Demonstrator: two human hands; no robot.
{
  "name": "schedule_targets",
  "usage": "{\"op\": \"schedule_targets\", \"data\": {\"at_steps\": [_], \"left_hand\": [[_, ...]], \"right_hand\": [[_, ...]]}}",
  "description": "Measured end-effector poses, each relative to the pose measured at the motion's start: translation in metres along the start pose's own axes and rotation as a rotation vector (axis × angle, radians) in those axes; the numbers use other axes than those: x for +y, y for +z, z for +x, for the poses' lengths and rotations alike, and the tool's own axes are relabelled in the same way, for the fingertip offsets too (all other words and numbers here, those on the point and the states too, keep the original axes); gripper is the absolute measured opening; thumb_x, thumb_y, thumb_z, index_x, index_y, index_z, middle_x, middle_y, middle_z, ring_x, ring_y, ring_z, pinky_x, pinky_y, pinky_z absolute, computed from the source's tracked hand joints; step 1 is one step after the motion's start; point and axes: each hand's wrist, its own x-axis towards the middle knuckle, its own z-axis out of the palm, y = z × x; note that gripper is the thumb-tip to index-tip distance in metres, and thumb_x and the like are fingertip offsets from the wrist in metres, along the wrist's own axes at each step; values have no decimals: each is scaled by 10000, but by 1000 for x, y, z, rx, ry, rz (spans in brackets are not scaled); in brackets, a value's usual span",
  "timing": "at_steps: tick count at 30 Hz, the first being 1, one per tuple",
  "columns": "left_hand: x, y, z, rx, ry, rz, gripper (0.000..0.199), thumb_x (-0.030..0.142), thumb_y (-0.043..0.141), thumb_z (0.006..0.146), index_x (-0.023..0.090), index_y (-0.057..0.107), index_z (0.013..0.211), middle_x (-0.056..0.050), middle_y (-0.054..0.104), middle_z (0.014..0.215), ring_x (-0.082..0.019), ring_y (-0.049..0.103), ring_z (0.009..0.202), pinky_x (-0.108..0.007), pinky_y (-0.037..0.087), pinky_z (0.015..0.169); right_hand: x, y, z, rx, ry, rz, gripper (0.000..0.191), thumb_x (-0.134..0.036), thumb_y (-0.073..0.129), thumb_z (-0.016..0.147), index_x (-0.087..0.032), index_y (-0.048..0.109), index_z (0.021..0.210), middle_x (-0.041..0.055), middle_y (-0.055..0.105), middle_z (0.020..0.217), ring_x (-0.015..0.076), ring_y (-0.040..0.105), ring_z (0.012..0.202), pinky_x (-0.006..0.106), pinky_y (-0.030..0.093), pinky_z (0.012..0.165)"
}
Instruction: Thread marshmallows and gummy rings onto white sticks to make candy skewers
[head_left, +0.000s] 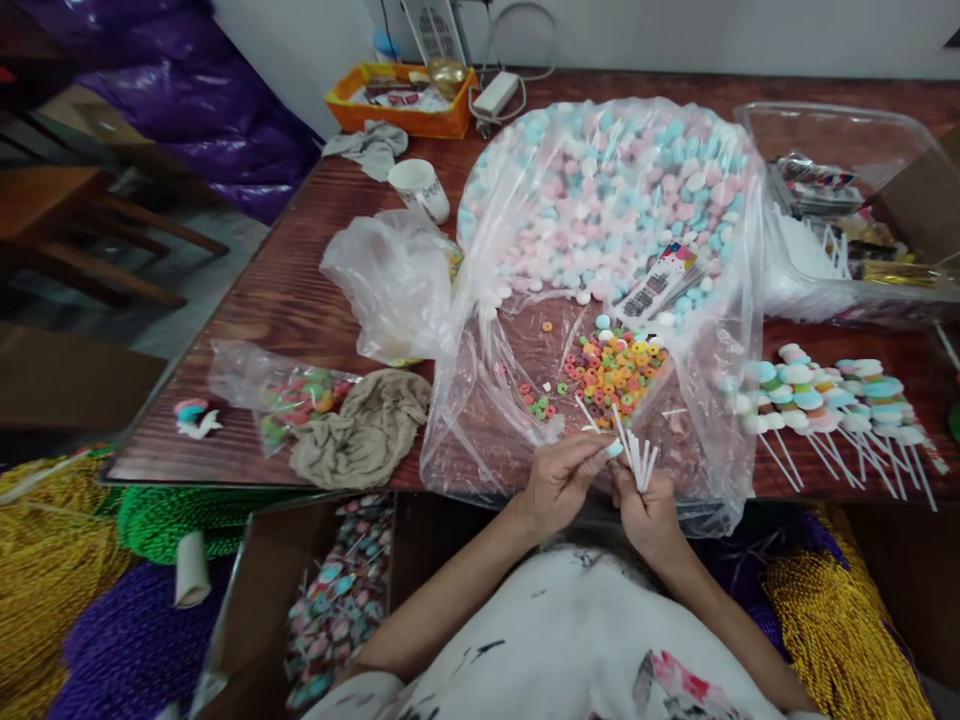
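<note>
Between its thumb and fingers, my left hand [564, 482] pinches a small pale blue and white candy [614, 449]. My right hand [651, 510] is closed round a bundle of white sticks [641, 462], which fan upward; one stick leans near the candy. Just beyond both hands, colourful ring candies [616, 375] lie in a heap on clear plastic. Behind them spreads a big pile of pink, blue and white candies [600, 190] in a clear bag, with printed cards [658, 285] on its front part.
Finished-looking candy skewers [832, 400] lie at the right, before a clear bin [847, 295]. On the left are a crumpled cloth [364, 430], a candy bag [289, 400] and a paper cup [420, 188]. An orange tray [405, 118] stands behind. Below is a box of candies [337, 600].
</note>
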Motion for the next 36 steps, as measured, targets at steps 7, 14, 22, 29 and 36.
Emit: {"op": "schedule_targets", "data": {"at_steps": [7, 14, 22, 29, 36], "left_hand": [[-40, -39, 80, -121, -51, 616, 176, 158, 602, 852, 187, 735, 965, -87, 693, 890, -216, 654, 865, -370, 531, 829], [-55, -42, 96, -322, -46, 904, 220, 158, 551, 879, 170, 701, 1041, -95, 610, 962, -220, 585, 926, -352, 494, 854], [-44, -43, 91, -423, 140, 952, 200, 79, 486, 869, 139, 673, 907, -118, 621, 968, -246, 519, 982, -379, 473, 860], [-39, -41, 89, -477, 197, 803, 149, 71, 522, 798, 155, 641, 770, -96, 654, 846, -212, 563, 846, -375, 470, 837], [-31, -53, 55, 155, -281, 84, 141, 284, 706, 768, 162, 708, 838, -14, 683, 714, -117, 598, 619, -239, 475, 580]], "right_hand": [[8, -29, 11, 70, 39, -88, 224, -313, 493, 957, -175, 641, 860, -47, 448, 567, 117, 420, 515, 240, 357, 516], [17, -29, 12, 80, 35, -21, 263, -307, 472, 969, -189, 571, 756, -51, 438, 583, 112, 416, 526, 244, 359, 540], [14, -32, 12, 46, 1, -41, 294, -284, 474, 964, -198, 525, 688, -52, 447, 561, 109, 436, 518, 240, 364, 538], [14, -31, 11, 17, -121, -207, 193, -197, 461, 944, -195, 628, 849, -26, 529, 617, 127, 480, 539, 253, 389, 562], [4, -31, 13, -37, -188, -345, 228, -142, 430, 913, -183, 652, 940, 9, 627, 673, 153, 559, 563, 264, 424, 591]]}}
